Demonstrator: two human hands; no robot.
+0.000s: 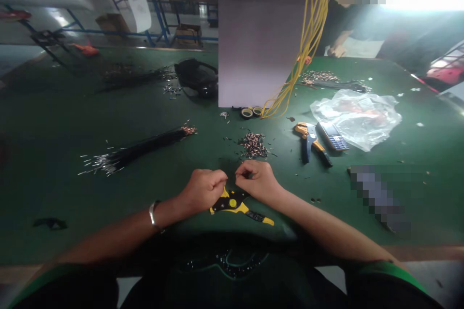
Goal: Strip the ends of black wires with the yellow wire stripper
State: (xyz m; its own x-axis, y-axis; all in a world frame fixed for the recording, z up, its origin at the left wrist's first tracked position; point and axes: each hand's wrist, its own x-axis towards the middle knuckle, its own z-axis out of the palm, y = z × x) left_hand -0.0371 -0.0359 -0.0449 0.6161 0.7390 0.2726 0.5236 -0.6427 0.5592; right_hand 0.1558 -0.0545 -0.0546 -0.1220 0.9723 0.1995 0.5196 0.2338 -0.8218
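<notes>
My left hand [206,188] is closed, thumb pressed to the bent fingers. Facing it a short gap away, my right hand [259,179] pinches thumb and forefinger together. What either hand holds, if anything, is too small to make out. Just below them lies a yellow-and-black wire stripper [232,203], partly covered by my left hand. Beyond my fingertips is a small heap of short copper-ended wire pieces [253,145]. Over to the left rests a bundle of black wires [147,149] with bare copper ends on one side and silvery tips on the other.
An orange-and-blue hand tool [311,139] lies right of the heap beside a keypad phone [332,136] and a clear plastic bag [362,118]. Yellow wires [311,43] hang by a pale panel [257,48], near two tape rolls [247,113]. Another person's hand [338,50] is across the table.
</notes>
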